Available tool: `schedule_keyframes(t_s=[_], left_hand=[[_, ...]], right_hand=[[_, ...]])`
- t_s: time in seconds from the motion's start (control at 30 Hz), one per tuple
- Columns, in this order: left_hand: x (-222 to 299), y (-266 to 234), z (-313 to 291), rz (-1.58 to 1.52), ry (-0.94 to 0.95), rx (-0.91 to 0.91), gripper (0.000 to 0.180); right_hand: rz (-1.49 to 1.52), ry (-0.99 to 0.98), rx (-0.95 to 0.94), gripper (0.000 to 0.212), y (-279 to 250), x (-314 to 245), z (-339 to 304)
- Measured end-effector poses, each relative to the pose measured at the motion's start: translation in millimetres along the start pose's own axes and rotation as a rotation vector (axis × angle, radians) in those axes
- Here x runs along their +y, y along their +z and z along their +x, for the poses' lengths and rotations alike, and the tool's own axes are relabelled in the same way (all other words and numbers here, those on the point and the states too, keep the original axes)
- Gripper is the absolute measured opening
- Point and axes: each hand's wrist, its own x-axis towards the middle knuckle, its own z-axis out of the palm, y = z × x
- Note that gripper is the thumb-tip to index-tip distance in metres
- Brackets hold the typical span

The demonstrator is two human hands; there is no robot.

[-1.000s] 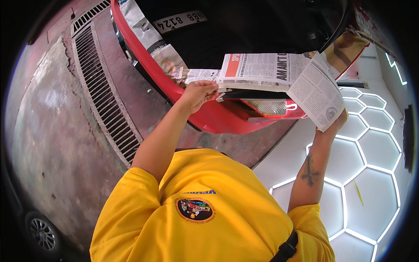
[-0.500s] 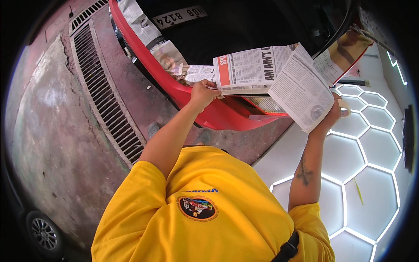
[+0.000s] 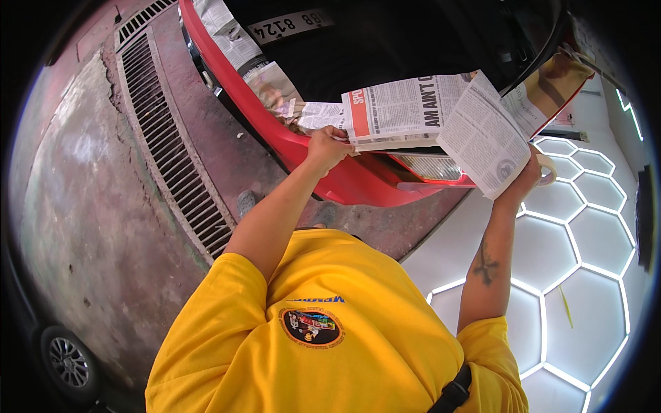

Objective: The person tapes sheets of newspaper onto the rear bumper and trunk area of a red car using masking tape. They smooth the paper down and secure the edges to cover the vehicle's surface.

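A newspaper sheet (image 3: pixel 399 107) lies along the edge of a red car (image 3: pixel 275 138), its right end folded over into a hanging flap (image 3: pixel 484 138). At the sheet's lower left corner, my left hand (image 3: pixel 328 147) is closed, thumb and fingers pinching the edge against the car. My right hand (image 3: pixel 527 177) is at the lower right side of the flap, with its fingers mostly hidden behind the paper. A roll of pale masking tape (image 3: pixel 549 170) sticks out beside that hand and appears held in it. Below the sheet shows a clear-and-red lamp (image 3: pixel 430 167).
More newspaper (image 3: pixel 275 93) covers the car's edge to the left. A brown printed sheet (image 3: pixel 551 86) hangs at the right. A licence plate (image 3: pixel 292 26) sits in the dark area beyond. Floor grating (image 3: pixel 165 144) runs at left; hexagonal lights (image 3: pixel 575 241) appear at right.
The view has shifted slightly, with the car and papers now a little further right. My right hand has turned a little, showing more of the tape roll. My left hand keeps its pinch.
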Motion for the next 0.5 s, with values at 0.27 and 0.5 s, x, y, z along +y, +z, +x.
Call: schedule_keyframes(t_s=[0.27,0.5], left_hand=[[3.4,-2.2,-0.2,-0.094,-0.034,-0.023,0.039],[-0.1,-1.5,2.3,-0.018,-0.004,-0.012,0.041]], right_hand=[[-0.133,-0.142,-0.004,0.011,3.4,-13.2,-7.8],[0.068,0.072,0.048,0.011,-3.9,-3.5,-1.6]])
